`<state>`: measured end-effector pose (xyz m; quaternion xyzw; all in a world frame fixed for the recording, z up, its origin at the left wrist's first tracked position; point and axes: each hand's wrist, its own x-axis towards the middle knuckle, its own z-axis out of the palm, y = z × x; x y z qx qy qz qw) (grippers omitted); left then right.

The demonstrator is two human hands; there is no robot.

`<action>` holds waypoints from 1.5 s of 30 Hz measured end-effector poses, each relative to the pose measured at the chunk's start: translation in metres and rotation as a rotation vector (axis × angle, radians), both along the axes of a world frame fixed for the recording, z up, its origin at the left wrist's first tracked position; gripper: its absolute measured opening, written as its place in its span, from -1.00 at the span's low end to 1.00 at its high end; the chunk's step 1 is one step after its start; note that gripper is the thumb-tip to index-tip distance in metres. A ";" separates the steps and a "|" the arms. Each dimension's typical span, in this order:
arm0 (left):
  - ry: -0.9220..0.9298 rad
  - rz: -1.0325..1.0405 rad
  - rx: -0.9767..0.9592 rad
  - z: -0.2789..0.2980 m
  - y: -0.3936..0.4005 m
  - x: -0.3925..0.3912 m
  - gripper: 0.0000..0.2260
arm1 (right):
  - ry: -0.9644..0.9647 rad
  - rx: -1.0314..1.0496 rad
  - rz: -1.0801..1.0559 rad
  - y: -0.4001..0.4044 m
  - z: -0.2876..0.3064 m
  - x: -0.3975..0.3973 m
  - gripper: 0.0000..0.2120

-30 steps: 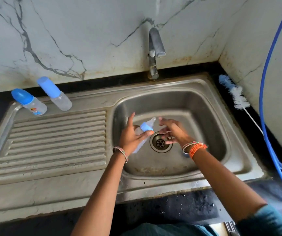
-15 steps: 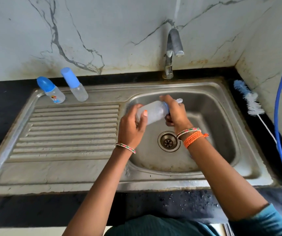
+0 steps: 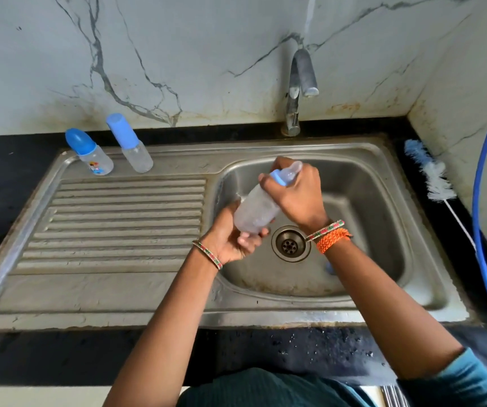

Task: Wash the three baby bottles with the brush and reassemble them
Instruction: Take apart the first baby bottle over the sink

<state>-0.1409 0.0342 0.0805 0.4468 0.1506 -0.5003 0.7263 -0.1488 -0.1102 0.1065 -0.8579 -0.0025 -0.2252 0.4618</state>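
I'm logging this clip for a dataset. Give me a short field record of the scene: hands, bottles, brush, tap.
left hand: grips the base of the held bottle
right hand: grips its blue collar and teat end
held bottle: tilted over the sink basin
other bottles: capped bottle and tall-capped bottle stand behind the drainboard
brush: lies on the counter right of the sink
tap: no water seen running

A single head-worn wide-angle camera looks forward and steeply down over the steel sink (image 3: 354,148) from close above, facing the marble back wall (image 3: 177,54). Both forearms enter from the bottom edge; the dark surface (image 3: 16,362) curves at the frame's edges.
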 end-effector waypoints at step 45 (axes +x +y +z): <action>-0.283 -0.026 0.561 -0.056 0.016 0.015 -0.83 | 0.665 -0.520 0.484 -0.007 -0.118 -0.014 -0.64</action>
